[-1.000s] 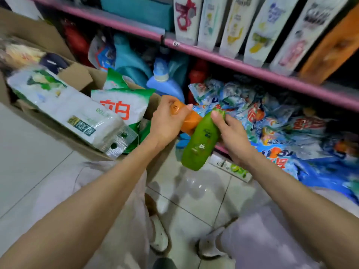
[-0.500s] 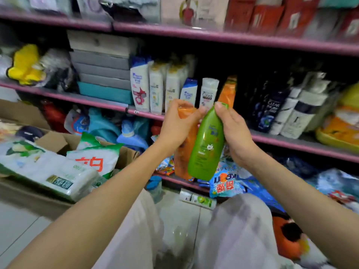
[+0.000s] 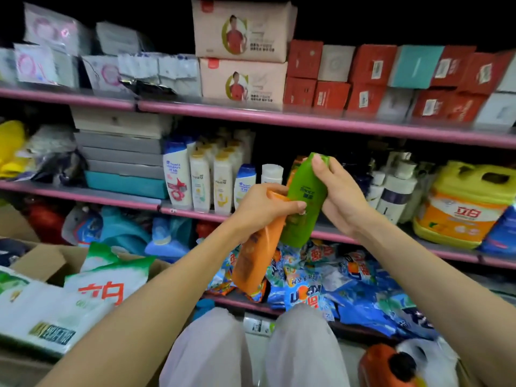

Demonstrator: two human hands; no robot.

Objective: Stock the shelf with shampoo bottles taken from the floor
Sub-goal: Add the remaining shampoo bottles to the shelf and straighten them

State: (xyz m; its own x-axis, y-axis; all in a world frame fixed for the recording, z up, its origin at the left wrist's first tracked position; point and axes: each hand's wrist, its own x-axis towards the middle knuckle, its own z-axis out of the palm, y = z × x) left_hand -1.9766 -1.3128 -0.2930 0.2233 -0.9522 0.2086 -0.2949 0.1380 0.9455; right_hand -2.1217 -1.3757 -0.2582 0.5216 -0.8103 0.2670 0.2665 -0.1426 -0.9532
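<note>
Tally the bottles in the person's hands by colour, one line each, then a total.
Green bottle, gripped at the cap by the right hand: 1
Orange bottle, held in the left hand: 1
Total: 2

The pink-edged metal middle shelf [image 3: 329, 235] carries a row of upright white shampoo bottles [image 3: 201, 181], a stack of flat grey and teal boxes [image 3: 122, 160], and a yellow plastic jug with an orange label [image 3: 460, 203]. The pink-edged top shelf [image 3: 307, 122] holds red cardboard boxes [image 3: 332, 79].
</note>
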